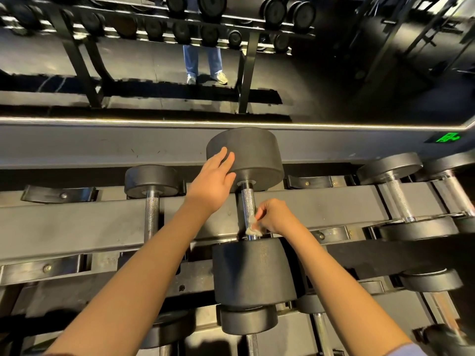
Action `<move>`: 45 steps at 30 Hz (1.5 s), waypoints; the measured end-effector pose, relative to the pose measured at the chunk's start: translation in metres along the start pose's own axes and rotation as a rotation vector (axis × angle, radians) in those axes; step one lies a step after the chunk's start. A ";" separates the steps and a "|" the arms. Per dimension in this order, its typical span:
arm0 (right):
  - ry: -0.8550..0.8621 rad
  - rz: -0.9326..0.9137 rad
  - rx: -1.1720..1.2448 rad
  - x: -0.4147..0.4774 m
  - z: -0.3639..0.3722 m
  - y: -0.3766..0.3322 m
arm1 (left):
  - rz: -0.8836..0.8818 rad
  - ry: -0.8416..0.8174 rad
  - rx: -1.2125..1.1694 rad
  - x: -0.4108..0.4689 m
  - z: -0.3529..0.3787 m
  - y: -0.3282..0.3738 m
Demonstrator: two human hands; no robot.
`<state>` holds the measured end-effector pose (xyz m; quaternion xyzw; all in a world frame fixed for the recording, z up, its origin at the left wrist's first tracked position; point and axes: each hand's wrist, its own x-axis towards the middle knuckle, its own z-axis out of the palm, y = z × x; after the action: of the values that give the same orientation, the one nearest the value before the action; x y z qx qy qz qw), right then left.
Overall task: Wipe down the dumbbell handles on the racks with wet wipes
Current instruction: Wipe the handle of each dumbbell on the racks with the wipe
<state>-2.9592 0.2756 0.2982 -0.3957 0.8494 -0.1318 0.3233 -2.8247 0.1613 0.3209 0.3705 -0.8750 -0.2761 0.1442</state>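
Observation:
A large black dumbbell lies on the top shelf of the rack (77,227), its knurled steel handle (248,201) running between a far head (253,155) and a near head (254,273). My left hand (213,183) rests flat with straight fingers on the left side of the far head. My right hand (275,217) pinches a small crumpled grey wet wipe (253,226) against the lower end of the handle, just above the near head.
A smaller dumbbell (152,191) sits to the left, and two more (401,196) lie to the right. More dumbbells (248,321) rest on the lower shelf. A mirror (295,86) behind the rack reflects a rack and a person's legs.

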 end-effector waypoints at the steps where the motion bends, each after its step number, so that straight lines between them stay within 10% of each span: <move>1: -0.023 0.015 -0.022 -0.003 0.000 0.000 | -0.005 -0.007 0.000 0.000 -0.001 0.002; 8: 0.314 -0.040 0.284 -0.020 -0.003 0.002 | 0.145 0.210 -0.170 -0.030 0.012 0.000; 12: 0.357 -0.071 0.482 -0.027 -0.006 0.004 | 0.268 0.061 -0.251 -0.040 0.029 0.000; 15: 0.323 -0.124 0.513 -0.032 -0.006 0.003 | 0.187 -0.128 -0.363 -0.038 0.038 0.009; 21: 0.316 -0.165 0.571 -0.044 -0.003 0.006 | -0.108 0.091 -0.468 -0.033 0.048 0.007; 45: 0.424 -0.072 0.342 -0.070 0.020 0.021 | -0.247 0.122 -0.478 -0.007 0.076 -0.006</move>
<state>-2.9249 0.3425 0.3039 -0.3287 0.8489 -0.3647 0.1957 -2.8513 0.1916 0.2557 0.4458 -0.7230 -0.4673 0.2452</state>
